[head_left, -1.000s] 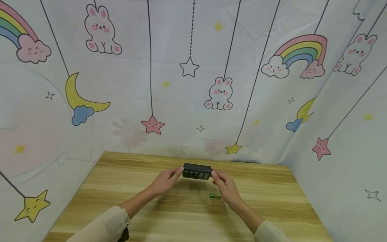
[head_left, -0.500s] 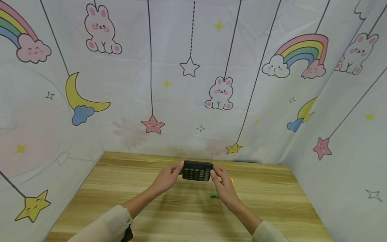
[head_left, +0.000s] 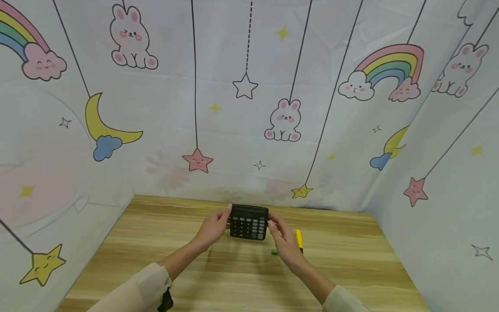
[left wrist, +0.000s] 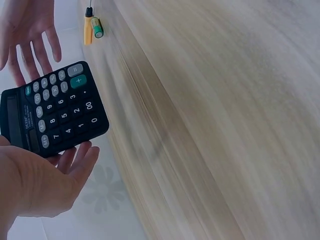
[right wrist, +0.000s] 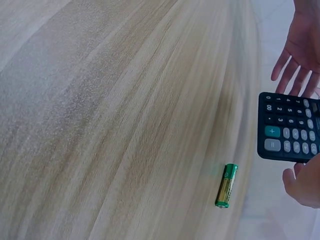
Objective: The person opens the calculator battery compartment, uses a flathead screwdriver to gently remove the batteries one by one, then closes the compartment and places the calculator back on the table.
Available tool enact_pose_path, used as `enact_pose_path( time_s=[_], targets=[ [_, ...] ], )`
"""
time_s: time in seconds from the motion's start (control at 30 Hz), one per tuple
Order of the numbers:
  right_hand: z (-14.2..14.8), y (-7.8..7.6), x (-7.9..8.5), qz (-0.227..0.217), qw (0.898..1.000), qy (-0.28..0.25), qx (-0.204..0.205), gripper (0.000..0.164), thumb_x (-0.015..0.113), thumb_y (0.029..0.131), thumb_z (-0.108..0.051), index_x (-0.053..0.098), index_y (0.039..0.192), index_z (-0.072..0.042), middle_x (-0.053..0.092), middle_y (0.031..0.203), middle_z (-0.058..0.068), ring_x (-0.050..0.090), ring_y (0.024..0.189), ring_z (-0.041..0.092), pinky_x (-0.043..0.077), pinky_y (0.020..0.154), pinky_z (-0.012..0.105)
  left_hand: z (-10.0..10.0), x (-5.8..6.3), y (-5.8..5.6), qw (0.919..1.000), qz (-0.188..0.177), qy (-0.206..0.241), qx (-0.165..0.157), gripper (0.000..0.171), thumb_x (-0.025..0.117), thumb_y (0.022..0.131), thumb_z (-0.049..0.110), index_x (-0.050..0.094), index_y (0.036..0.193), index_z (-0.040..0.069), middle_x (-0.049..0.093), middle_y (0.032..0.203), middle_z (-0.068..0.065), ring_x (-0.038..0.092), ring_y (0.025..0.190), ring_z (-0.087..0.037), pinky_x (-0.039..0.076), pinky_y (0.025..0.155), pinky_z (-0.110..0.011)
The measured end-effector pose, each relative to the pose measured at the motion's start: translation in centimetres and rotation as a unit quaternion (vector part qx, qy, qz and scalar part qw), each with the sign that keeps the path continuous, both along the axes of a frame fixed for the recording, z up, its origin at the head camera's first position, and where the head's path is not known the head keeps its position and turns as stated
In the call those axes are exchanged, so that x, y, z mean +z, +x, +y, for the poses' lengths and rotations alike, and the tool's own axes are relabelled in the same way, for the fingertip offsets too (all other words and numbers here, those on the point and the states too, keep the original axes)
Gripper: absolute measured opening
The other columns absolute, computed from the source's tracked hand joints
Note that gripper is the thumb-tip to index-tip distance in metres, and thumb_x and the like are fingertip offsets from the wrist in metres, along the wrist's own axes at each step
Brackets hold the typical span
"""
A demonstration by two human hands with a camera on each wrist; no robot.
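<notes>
A black calculator (head_left: 249, 222) is held up over the wooden table, its keys facing the head camera. My left hand (head_left: 212, 230) grips its left side, thumb at the upper edge and fingers behind. On the opposite side my right hand (head_left: 289, 243) holds the edge, with the thumb along the side and fingers partly hidden. Number keys and a green plus key show on the calculator (left wrist: 55, 108) in the left wrist view. A green battery (right wrist: 226, 186) lies on the table below it; in the head view the right hand covers part of this.
Beside the battery lies a yellow-handled screwdriver (left wrist: 88, 29), partly behind the right hand in the head view. The wood-grain table (head_left: 234, 281) ends at a white curtain (head_left: 234, 130) printed with rabbits, stars and rainbows. A black item (head_left: 166, 299) shows under the left sleeve.
The calculator has tilted so its key face turns up toward the head camera, and it has shifted slightly left with both hands. The yellow screwdriver handle has come into sight beside the right hand.
</notes>
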State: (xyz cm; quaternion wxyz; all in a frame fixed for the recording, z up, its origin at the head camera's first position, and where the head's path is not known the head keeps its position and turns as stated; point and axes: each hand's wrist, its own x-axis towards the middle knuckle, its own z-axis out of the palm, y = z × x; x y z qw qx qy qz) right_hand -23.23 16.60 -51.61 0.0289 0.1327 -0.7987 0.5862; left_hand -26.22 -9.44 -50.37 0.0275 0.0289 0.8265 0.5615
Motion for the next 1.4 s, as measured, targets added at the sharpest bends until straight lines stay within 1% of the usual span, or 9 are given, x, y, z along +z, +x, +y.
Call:
enact_pose_path(
  time_s=[0.13, 0.23, 0.47, 0.67, 0.7, 0.8, 1.0, 1.17, 1.4],
  targets=[
    [0.0, 0.0, 0.0, 0.005, 1.0, 0.008, -0.002, 0.053, 0.045, 0.115, -0.044, 0.046, 0.162, -0.019, 0.048, 0.162, 0.004, 0.048, 0.145, 0.031, 0.038, 0.117, 0.062, 0.1, 0.0, -0.1, 0.9999, -0.003, 0.013, 0.003, 0.086, 0.038, 0.108, 0.07, 0.063, 0.142, -0.005, 0.072, 0.123, -0.018, 0.073, 0.11, -0.039, 0.059, 0.081, -0.047],
    [0.0, -0.1, 0.1, 0.004, 1.0, 0.01, -0.007, 0.053, 0.044, 0.115, -0.044, 0.045, 0.163, -0.02, 0.047, 0.161, 0.005, 0.049, 0.144, 0.031, 0.041, 0.116, 0.058, 0.3, 0.0, -0.1, 0.9998, 0.008, 0.016, 0.0, 0.086, 0.036, 0.109, 0.068, 0.062, 0.143, -0.006, 0.071, 0.127, -0.02, 0.072, 0.112, -0.04, 0.059, 0.087, -0.051],
    [0.0, -0.3, 0.5, -0.005, 1.0, -0.003, -0.018, 0.056, 0.045, 0.115, -0.042, 0.041, 0.165, -0.015, 0.05, 0.152, 0.014, 0.056, 0.134, 0.037, 0.052, 0.108, 0.049, 1.1, -0.2, 0.1, 0.9964, 0.083, 0.011, 0.003, 0.077, 0.032, 0.113, 0.06, 0.064, 0.143, -0.003, 0.071, 0.131, -0.019, 0.074, 0.109, -0.034, 0.058, 0.095, -0.053],
    [0.0, -0.4, 0.8, -0.043, 0.997, -0.07, -0.015, 0.06, 0.048, 0.114, -0.042, 0.039, 0.165, -0.011, 0.045, 0.149, 0.019, 0.054, 0.135, 0.041, 0.05, 0.107, 0.059, 1.3, -0.2, 0.2, 0.9911, 0.133, -0.013, 0.002, 0.062, 0.037, 0.115, 0.052, 0.071, 0.099, 0.003, 0.068, 0.097, -0.012, 0.063, 0.089, -0.022, 0.053, 0.08, -0.043],
    [-0.1, -0.4, 0.9, -0.048, 0.996, -0.077, -0.014, 0.061, 0.049, 0.114, -0.042, 0.038, 0.165, -0.01, 0.045, 0.148, 0.02, 0.054, 0.134, 0.041, 0.05, 0.106, 0.06, 1.3, -0.2, 0.2, 0.9909, 0.134, -0.014, 0.0, 0.061, 0.038, 0.115, 0.052, 0.071, 0.096, 0.003, 0.067, 0.095, -0.012, 0.061, 0.089, -0.023, 0.052, 0.08, -0.043],
    [-0.1, -0.6, 1.0, -0.059, 0.994, -0.085, -0.02, 0.061, 0.049, 0.114, -0.042, 0.039, 0.165, -0.01, 0.045, 0.148, 0.019, 0.054, 0.133, 0.039, 0.051, 0.105, 0.059, 1.4, -0.3, 0.3, 0.9912, 0.131, -0.016, 0.006, 0.06, 0.039, 0.114, 0.053, 0.078, 0.115, 0.007, 0.069, 0.111, -0.01, 0.062, 0.102, -0.022, 0.052, 0.091, -0.047],
    [-0.1, -0.8, 0.9, -0.073, 0.993, -0.086, -0.032, 0.063, 0.05, 0.113, -0.043, 0.04, 0.164, -0.008, 0.046, 0.148, 0.02, 0.055, 0.131, 0.038, 0.052, 0.104, 0.059, 1.7, -0.1, 0.6, 0.9921, 0.122, -0.028, 0.004, 0.067, 0.038, 0.114, 0.056, 0.07, 0.139, 0.003, 0.064, 0.128, -0.015, 0.061, 0.116, -0.031, 0.051, 0.098, -0.055],
    [-0.3, -0.9, 0.7, -0.083, 0.992, -0.092, -0.036, 0.062, 0.05, 0.113, -0.044, 0.044, 0.162, -0.006, 0.048, 0.148, 0.018, 0.056, 0.129, 0.037, 0.054, 0.103, 0.056, 1.7, -0.2, 0.5, 0.9934, 0.111, -0.029, 0.009, 0.066, 0.039, 0.114, 0.055, 0.069, 0.139, 0.002, 0.062, 0.134, -0.016, 0.06, 0.123, -0.035, 0.049, 0.104, -0.057],
    [-0.5, -0.8, 0.2, -0.095, 0.992, -0.079, -0.04, 0.062, 0.049, 0.113, -0.047, 0.052, 0.154, -0.001, 0.054, 0.146, 0.018, 0.058, 0.127, 0.037, 0.057, 0.099, 0.052, 1.5, -0.6, 0.4, 0.9961, 0.08, -0.032, 0.019, 0.069, 0.038, 0.113, 0.058, 0.074, 0.131, 0.002, 0.065, 0.13, -0.015, 0.062, 0.118, -0.034, 0.05, 0.102, -0.056]
  ],
)
